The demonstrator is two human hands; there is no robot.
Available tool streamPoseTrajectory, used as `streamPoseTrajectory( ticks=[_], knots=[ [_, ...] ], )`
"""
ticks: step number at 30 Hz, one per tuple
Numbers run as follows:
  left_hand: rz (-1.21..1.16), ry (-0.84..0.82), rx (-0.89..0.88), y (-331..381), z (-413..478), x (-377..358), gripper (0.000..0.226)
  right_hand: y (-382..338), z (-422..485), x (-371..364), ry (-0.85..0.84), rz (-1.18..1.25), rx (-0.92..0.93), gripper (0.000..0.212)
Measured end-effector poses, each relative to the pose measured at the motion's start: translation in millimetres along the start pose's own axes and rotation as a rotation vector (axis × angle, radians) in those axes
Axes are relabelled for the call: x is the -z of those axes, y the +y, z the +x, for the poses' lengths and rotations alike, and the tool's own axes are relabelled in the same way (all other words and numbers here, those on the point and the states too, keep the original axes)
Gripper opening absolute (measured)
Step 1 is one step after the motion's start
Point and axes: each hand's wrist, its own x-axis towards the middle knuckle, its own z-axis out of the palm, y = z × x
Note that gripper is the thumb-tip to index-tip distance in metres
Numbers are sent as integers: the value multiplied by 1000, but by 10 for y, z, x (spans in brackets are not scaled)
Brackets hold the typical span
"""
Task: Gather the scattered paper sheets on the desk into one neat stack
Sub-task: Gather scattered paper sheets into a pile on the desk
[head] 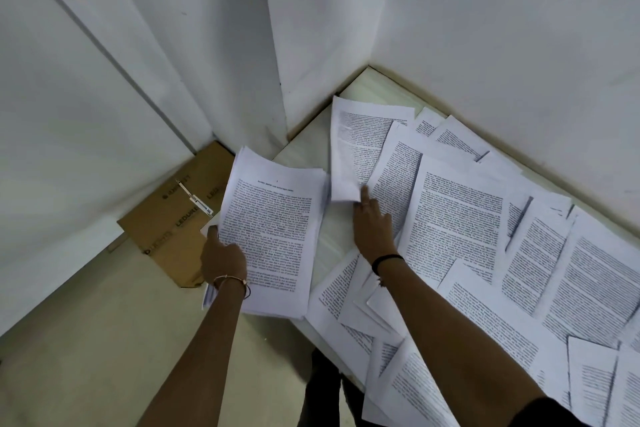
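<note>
- The gathered stack (273,236) hangs past the tabletop's left edge. The left hand (223,260) curls round its side so the pages stay together.
- The right hand (374,225) puts a straight finger on the curled corner of the next sheet (356,149). I cannot tell if it pinches.
- More scattered sheets (460,218) cover the tabletop (367,83).

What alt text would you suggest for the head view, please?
A person's left hand holds a stack of printed sheets at the edge of a desk, while the right hand touches a curling sheet among many scattered pages.
</note>
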Motion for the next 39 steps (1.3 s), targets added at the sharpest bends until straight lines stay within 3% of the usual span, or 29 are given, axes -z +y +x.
streamPoseTrajectory(
  ticks=[6, 12, 16, 18, 20, 22, 25, 27, 29, 33, 36, 39],
  knots=[
    [36, -25, -117, 213, -7, -139, 42, 420, -61, 254, 193, 512, -298, 62],
    [88, -67, -265, 692, 99, -315, 48, 713, -246, 321, 415, 485, -245, 55],
    [167, -50, -548, 863, 75, -528, 57, 702, -364, 316, 393, 439, -157, 59],
    [-21, -191, -606, 1025, -83, -636, 46, 671, -426, 319, 359, 352, -87, 68],
    [-303, -545, -417, 1281, -262, -657, 34, 633, -458, 299, 317, 232, 26, 70],
    [-466, -834, -175, 1517, -354, -622, 45, 567, -492, 251, 268, 193, 165, 60],
    [-507, -926, -125, 1712, -374, -638, 59, 513, -581, 157, 181, 181, 224, 51],
    [-417, -935, -197, 1751, -359, -693, 66, 517, -646, 73, 112, 204, 259, 72],
    [-362, -901, -190, 1742, -324, -759, 73, 570, -713, 11, 15, 251, 339, 92],
    [-375, -609, -91, 1646, -279, -887, 48, 712, -928, 117, -74, 468, 371, 69],
    [-266, -380, -157, 1450, -390, -890, 47, 820, -983, 61, -21, 565, 147, 66],
    [-24, -133, -403, 1250, -513, -960, 60, 978, -990, -138, 62, 608, -185, 71]
  ],
)
